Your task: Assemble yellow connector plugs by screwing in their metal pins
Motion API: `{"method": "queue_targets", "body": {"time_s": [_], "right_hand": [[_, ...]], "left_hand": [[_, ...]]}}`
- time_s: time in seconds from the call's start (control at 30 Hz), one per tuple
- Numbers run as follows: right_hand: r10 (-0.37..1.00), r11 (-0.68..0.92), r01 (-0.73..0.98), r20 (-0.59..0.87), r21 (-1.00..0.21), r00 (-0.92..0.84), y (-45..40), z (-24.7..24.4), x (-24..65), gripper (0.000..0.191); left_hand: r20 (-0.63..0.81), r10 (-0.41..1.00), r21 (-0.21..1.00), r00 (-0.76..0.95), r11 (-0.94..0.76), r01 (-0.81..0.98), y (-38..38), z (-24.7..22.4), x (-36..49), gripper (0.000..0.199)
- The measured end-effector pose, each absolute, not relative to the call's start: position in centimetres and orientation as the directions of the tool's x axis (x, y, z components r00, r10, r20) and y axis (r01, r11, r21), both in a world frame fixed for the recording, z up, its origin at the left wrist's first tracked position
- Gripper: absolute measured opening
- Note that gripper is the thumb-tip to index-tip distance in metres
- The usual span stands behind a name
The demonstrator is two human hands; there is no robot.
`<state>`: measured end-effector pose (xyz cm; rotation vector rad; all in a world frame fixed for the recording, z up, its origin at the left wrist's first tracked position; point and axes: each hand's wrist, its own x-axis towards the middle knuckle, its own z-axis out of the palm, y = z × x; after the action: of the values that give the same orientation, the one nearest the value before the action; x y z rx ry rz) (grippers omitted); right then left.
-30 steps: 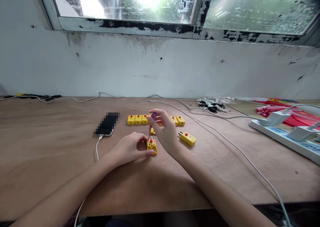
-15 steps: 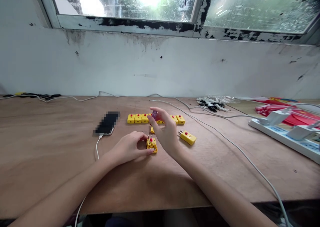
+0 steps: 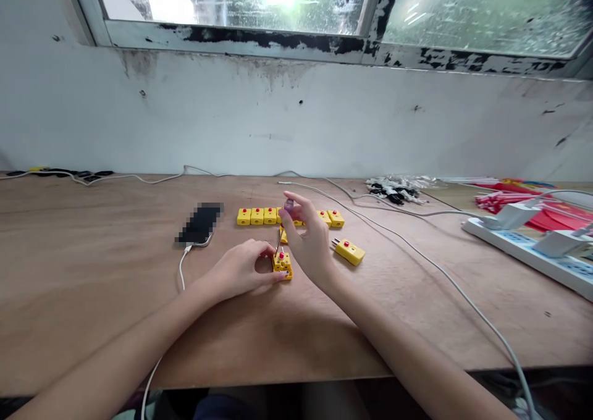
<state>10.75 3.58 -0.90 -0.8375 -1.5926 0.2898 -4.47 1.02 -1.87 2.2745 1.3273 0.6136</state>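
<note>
My left hand is shut on a small yellow thermocouple connector, which stands on the plywood table with a red dot on top. My right hand pinches a small purple-handled screwdriver above it, and the thin shaft slants down to the top of that connector. Just behind, several yellow connectors lie in a row, partly hidden by my right hand. Another one lies under my fingers. A single connector with metal pins lies to the right.
A phone with a blurred screen lies left of the hands on a white cable. Farther right are a cable, a heap of small black-and-white parts, a power strip and red strips. The wall stands behind.
The whole scene sits slightly higher in the view. Both hands stay in nearly the same place, with the screwdriver still at the connector.
</note>
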Motion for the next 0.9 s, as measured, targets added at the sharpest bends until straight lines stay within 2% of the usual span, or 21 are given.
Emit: {"method": "queue_targets", "body": {"time_s": [0.13,0.23,0.33,0.43,0.53,0.73,0.83,0.9], "right_hand": [[0.706,0.688,0.273,0.707,-0.673,-0.036,3.63,-1.05,10.86,0.026],[0.661,0.712,0.319,0.750,-0.625,-0.007,3.55,-0.96,10.79,0.021],[0.614,0.717,0.398,0.789,-0.572,0.027,3.42,-0.82,10.66,0.024],[0.653,0.705,0.358,0.757,-0.612,0.010,3.33,-0.88,10.64,0.029],[0.670,0.714,0.307,0.742,-0.630,-0.034,3.39,-1.05,10.73,0.027],[0.636,0.708,0.378,0.771,-0.596,0.023,3.62,-1.12,10.81,0.028],[0.685,0.692,0.335,0.728,-0.639,-0.026,3.44,-1.14,10.76,0.032],[0.678,0.707,0.329,0.732,-0.626,-0.064,3.36,-1.17,10.75,0.031]], "left_hand": [[0.158,0.885,0.560,0.438,-0.446,0.698,0.96,-1.86,-4.45,0.041],[0.170,0.879,0.555,0.445,-0.458,0.694,1.02,-1.94,-4.47,0.041],[0.176,0.876,0.547,0.450,-0.467,0.695,1.06,-1.98,-4.49,0.041],[0.166,0.880,0.549,0.445,-0.458,0.700,1.00,-1.90,-4.47,0.042],[0.162,0.880,0.558,0.447,-0.455,0.694,0.90,-1.80,-4.43,0.041],[0.161,0.877,0.554,0.453,-0.460,0.694,0.89,-1.74,-4.41,0.040],[0.163,0.882,0.550,0.443,-0.454,0.701,0.88,-1.71,-4.35,0.039],[0.164,0.882,0.549,0.441,-0.453,0.702,0.87,-1.70,-4.32,0.038]]}}
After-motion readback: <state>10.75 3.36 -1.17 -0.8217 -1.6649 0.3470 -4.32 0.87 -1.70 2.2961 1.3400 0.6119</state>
